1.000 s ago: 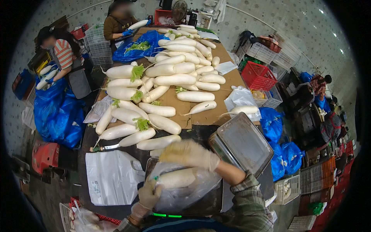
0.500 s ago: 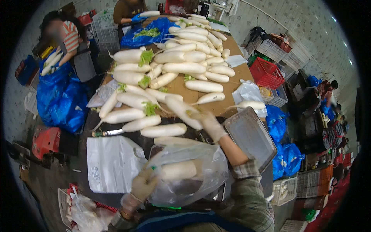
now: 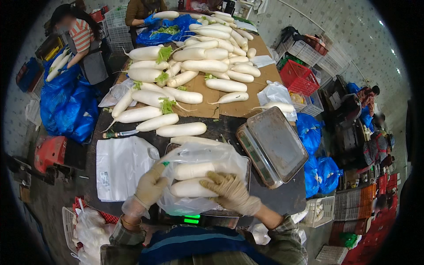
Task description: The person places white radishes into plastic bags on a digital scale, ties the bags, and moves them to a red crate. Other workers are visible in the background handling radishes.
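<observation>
A clear plastic bag (image 3: 232, 155) lies over a tray on a scale with a lit green display (image 3: 192, 219). My gloved left hand (image 3: 150, 186) is closed on the bag's left edge. Inside the bag mouth are two white daikon radishes, the farther radish (image 3: 193, 170) and the nearer radish (image 3: 187, 188), side by side. My gloved right hand (image 3: 233, 193) has its fingers around the right end of the nearer one. Another daikon radish (image 3: 194, 140) lies just beyond the bag, partly covered by it. A stack of flat white bags (image 3: 123, 172) rests left of my left hand.
Many daikon radishes (image 3: 205, 66) are heaped on cardboard across the table. A knife (image 3: 121, 133) lies at the left, a second scale (image 3: 278, 145) at the right. Blue bags (image 3: 68, 106) and crates (image 3: 300, 77) flank the table. Co-workers stand at the far left and far end.
My right hand has brought a radish from the heap's near side down into the bag, beside the other one. The view has shifted slightly, and the left hand keeps the bag.
</observation>
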Demonstrator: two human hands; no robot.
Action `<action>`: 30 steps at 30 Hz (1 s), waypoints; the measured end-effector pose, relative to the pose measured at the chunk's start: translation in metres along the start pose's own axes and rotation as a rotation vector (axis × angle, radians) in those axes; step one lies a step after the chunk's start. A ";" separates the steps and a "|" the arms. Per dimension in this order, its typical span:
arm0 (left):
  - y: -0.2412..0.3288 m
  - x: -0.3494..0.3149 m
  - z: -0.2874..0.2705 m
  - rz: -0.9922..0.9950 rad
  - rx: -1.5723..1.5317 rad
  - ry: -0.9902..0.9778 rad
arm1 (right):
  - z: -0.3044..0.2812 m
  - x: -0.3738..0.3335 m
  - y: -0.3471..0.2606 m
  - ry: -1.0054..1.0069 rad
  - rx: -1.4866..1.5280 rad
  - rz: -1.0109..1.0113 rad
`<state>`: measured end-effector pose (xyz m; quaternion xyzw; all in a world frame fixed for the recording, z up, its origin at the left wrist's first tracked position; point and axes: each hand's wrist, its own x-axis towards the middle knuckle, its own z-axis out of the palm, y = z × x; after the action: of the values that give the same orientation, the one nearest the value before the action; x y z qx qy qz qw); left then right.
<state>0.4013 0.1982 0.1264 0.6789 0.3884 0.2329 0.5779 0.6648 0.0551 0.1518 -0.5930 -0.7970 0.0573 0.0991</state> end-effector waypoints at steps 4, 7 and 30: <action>-0.032 0.008 0.030 0.283 0.287 0.065 | 0.027 -0.004 0.000 0.004 0.133 -0.043; -0.030 0.019 0.051 0.203 0.553 0.098 | 0.019 0.005 0.024 0.117 0.541 -0.008; 0.028 0.003 -0.016 0.088 -0.118 0.090 | 0.094 0.232 0.284 -0.052 -0.269 0.282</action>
<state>0.3981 0.2098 0.1562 0.6491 0.3695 0.3107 0.5879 0.8450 0.3621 0.0218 -0.7051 -0.7087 -0.0212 -0.0105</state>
